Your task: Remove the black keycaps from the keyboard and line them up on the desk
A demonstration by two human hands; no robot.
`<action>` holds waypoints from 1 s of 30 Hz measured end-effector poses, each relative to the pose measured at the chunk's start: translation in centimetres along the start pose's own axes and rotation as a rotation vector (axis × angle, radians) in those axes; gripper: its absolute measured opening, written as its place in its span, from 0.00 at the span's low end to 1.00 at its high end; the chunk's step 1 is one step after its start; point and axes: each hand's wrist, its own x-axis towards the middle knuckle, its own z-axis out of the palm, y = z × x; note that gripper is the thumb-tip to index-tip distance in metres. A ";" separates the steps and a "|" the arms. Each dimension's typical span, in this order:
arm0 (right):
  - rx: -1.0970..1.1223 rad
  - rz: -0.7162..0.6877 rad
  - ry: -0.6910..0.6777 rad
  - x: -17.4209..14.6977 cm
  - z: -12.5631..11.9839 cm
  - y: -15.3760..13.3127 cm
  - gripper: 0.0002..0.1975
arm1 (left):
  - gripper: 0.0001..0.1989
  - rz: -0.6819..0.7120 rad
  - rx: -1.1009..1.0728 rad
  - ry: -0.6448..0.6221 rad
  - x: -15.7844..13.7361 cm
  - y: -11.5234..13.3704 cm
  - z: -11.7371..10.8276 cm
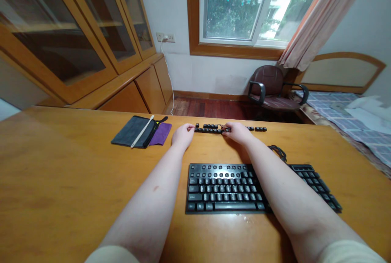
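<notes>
Loose black keycaps [210,130] stand in two short rows near the desk's far edge. My left hand [183,136] is at the left end of the front row, fingertips pinched together; anything between them is too small to make out. Farther right, my right hand [240,132] has its fingers closed over the middle of the rows, with something thin and dark at the fingertips. Below both hands lies a black keyboard [226,206]. Its two upper rows show small bare key switches in many places, while the lower rows carry keycaps. My right forearm crosses over it and hides part.
Left of my hands, a dark grey pouch [126,130] lies with a pale thin stick [142,132] and a purple cloth [161,134]. A coiled black cable [278,152] rests behind the keyboard. Beyond the desk [76,181] stand a chair [269,86] and a bed [339,112].
</notes>
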 end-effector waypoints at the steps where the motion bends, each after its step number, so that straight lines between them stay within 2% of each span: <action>1: -0.001 0.003 0.002 0.0 0.0 0.1 0.10 | 0.10 0.000 0.000 0.000 0.0 0.0 0.0; 30: 0.046 0.010 -0.009 0.2 -0.1 0.2 0.09 | 0.10 0.003 0.002 -0.003 0.0 -0.1 0.1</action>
